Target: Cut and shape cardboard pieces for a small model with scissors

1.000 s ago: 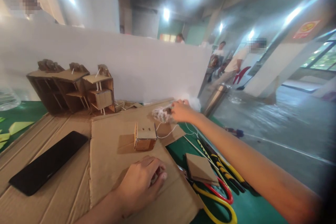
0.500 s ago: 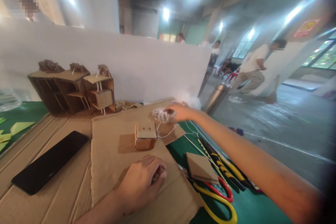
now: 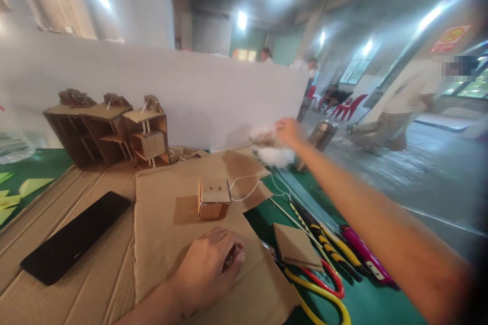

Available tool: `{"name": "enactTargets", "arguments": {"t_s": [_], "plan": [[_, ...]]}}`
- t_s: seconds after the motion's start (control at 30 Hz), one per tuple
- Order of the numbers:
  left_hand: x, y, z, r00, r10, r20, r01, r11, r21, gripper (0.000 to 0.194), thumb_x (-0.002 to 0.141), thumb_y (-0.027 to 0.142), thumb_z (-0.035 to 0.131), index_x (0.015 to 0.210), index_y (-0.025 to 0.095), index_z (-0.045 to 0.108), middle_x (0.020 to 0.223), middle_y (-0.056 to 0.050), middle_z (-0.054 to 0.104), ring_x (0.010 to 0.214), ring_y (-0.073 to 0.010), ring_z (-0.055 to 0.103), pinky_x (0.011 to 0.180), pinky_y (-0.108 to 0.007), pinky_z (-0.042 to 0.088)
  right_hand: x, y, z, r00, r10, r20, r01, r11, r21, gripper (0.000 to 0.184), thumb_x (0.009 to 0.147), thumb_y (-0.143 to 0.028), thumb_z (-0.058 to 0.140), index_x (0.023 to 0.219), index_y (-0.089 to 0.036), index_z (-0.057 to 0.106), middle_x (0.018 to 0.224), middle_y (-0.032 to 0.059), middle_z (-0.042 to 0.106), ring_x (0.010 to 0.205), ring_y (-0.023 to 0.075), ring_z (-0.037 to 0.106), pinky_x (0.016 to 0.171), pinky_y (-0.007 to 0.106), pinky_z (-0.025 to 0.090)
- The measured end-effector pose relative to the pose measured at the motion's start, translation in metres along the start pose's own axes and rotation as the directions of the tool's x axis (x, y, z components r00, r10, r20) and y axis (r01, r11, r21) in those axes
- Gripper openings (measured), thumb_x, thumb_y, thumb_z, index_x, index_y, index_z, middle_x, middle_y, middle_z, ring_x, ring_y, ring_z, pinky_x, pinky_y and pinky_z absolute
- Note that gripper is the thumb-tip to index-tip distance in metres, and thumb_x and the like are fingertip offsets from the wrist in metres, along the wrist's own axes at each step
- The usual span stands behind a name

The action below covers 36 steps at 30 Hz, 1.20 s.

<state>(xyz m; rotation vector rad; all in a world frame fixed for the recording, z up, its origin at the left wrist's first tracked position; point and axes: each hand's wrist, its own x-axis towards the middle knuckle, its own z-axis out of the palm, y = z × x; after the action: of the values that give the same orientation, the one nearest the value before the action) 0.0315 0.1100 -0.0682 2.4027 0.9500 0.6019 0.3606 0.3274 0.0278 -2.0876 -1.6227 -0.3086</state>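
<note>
My right hand (image 3: pixel 290 133) is stretched out toward the white panel, closed on a blurred, whitish stringy bundle (image 3: pixel 263 137). A white fluffy heap (image 3: pixel 276 156) lies just below it. My left hand (image 3: pixel 213 264) rests on the cardboard sheet (image 3: pixel 163 244) with its fingers curled in; what they hold, if anything, is hidden. Beyond the left hand stands a small cardboard box (image 3: pixel 214 200) with two small dark marks on top. White string (image 3: pixel 247 194) runs from its right side over the sheet to the green table.
Cardboard shelf models (image 3: pixel 110 132) stand at the back left before the white panel (image 3: pixel 213 96). A black phone (image 3: pixel 76 238) lies left. Scissors (image 3: pixel 324 292), a cardboard square (image 3: pixel 295 245), yellow-black tools (image 3: pixel 330 246) and a purple tool (image 3: pixel 368 256) lie right, near a metal flask (image 3: pixel 322 134). A person (image 3: pixel 407 91) walks behind.
My right hand has moved away and right with the stringy bundle, from the sheet's far edge to above the fluffy heap. My left hand stays curled in place. The person behind has moved right.
</note>
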Motion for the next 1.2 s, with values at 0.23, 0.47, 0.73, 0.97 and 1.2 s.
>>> {"name": "enactTargets", "arguments": {"t_s": [0.23,0.47,0.73,0.97,1.2], "plan": [[0.002,0.001,-0.001,1.0,0.014,-0.014,-0.014,1.0,0.0,0.016,0.083,0.012,0.051,0.092,0.02,0.061,0.083,-0.001,0.068,0.075,-0.0164,0.063,0.067,-0.029,0.05,0.026,0.016,0.018,0.959,0.254,-0.127,-0.254,0.967,0.017,0.022,0.094,-0.033,0.056,0.107,-0.015,0.061,0.105,0.0064,0.063,0.09,0.0192,0.06,0.078,0.036,0.05],[0.006,-0.01,0.007,0.983,0.136,-0.12,-0.13,0.99,0.06,0.019,0.074,0.009,0.055,0.087,0.021,0.06,0.075,0.0,0.069,0.066,-0.0156,0.064,0.058,-0.025,0.05,0.044,0.023,0.047,0.96,0.277,-0.043,-0.279,0.959,-0.057,0.025,0.093,-0.033,0.058,0.112,-0.016,0.06,0.113,0.0076,0.061,0.105,0.0243,0.058,0.091,0.046,0.046],[0.009,-0.017,0.013,0.963,0.196,-0.183,-0.189,0.98,0.056,0.024,0.065,0.007,0.056,0.084,0.022,0.058,0.073,0.002,0.069,0.063,-0.0144,0.063,0.055,-0.023,0.05,0.008,0.008,0.062,0.99,-0.104,0.094,0.112,0.99,-0.089,0.078,0.071,-0.04,0.072,0.139,-0.015,0.043,0.149,0.0201,0.037,0.138,0.0407,0.029,0.11,0.064,0.015],[0.006,-0.004,0.002,0.917,0.255,-0.306,-0.231,0.966,0.114,0.016,0.08,0.009,0.056,0.088,0.023,0.056,0.076,0.002,0.067,0.064,-0.0147,0.059,0.057,-0.026,0.049,-0.078,-0.01,0.034,0.908,-0.419,0.014,0.417,0.906,0.065,0.027,0.085,-0.023,0.05,0.105,-0.019,0.067,0.131,0.0127,0.058,0.124,0.0328,0.048,0.108,0.051,0.022],[0.019,-0.013,-0.04,0.871,0.145,-0.47,0.076,0.905,0.419,0.065,0.079,0.036,0.073,0.134,0.022,0.042,0.143,-0.018,0.041,0.136,-0.037,0.036,0.104,-0.057,0.038,-0.128,0.021,0.046,0.922,-0.202,0.329,0.152,0.973,0.171,0.021,0.089,-0.034,0.053,0.099,-0.02,0.066,0.075,0.0056,0.071,0.062,0.0204,0.062,0.058,0.028,0.04]]}}
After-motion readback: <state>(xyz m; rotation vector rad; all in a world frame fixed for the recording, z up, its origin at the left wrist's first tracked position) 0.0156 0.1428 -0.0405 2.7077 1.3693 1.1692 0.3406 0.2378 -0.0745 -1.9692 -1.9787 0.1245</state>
